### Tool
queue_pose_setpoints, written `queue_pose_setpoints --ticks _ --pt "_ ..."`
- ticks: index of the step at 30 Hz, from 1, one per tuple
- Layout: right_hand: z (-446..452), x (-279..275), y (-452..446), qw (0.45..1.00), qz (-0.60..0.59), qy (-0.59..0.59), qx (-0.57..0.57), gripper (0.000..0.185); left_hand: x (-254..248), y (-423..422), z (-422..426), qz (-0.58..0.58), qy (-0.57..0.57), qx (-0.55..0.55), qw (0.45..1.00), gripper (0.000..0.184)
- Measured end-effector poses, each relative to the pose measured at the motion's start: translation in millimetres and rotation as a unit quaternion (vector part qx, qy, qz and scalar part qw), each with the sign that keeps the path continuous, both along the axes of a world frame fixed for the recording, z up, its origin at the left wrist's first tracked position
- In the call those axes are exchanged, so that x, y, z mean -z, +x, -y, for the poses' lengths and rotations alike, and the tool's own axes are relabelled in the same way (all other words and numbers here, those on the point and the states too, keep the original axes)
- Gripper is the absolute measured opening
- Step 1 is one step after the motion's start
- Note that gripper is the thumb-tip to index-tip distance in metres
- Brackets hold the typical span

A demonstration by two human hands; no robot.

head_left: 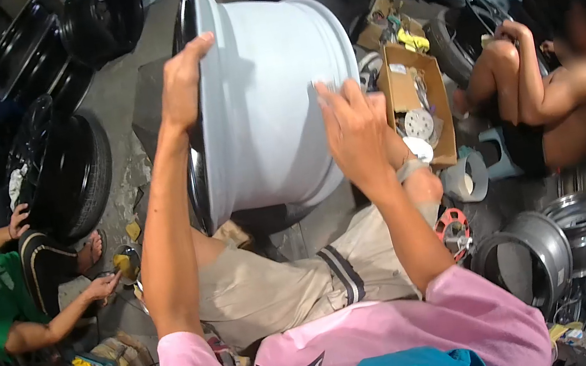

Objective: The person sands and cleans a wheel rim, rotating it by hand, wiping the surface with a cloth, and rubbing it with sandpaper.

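A large wheel rim with a light grey barrel and a black face edge stands on its side in front of me, above my lap. My left hand grips its left edge, with the thumb over the lip. On the right part of the barrel, my right hand touches the grey surface with its fingertips, the index finger extended. Whether a small thing is under those fingertips is too small to tell.
At the left, a person in green sits by a black rim with a tire. Another person crouches at the right. Cardboard box with discs, grey bucket, red-edged reel and rims lie right of me.
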State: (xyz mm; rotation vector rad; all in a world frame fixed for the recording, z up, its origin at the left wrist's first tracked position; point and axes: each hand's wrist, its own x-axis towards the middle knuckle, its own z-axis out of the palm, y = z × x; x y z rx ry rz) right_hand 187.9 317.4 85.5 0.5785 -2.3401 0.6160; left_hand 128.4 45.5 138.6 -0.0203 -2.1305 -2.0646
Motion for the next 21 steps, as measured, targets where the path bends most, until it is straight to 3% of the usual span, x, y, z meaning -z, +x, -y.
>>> queue_pose_setpoints --ticks 8,10,14,18,21 --pt "2.1 -2.8 7.5 1.0 0.011 -0.001 0.011 0.028 3.9 -2.3 1.1 -0.02 -0.013 -0.017 1.0 0.05" --pt "3.0 -4.6 -1.5 1.0 0.0 0.001 0.018 0.029 -2.8 3.5 -5.6 0.033 -0.005 0.003 0.999 0.05" --pt "1.6 -5.1 2.7 1.0 -0.016 0.01 0.022 0.028 -4.2 -2.3 1.8 -0.013 -0.019 0.0 1.0 0.049" --pt "-11.0 -5.5 -1.3 0.998 0.032 0.042 0.044 0.025 -4.8 7.7 -5.8 0.028 -0.011 0.001 1.0 0.049" --pt "-8.2 -12.8 -24.7 0.999 -0.004 0.017 0.041 0.026 -4.7 -0.2 -8.6 -0.015 -0.005 -0.019 1.0 0.05"
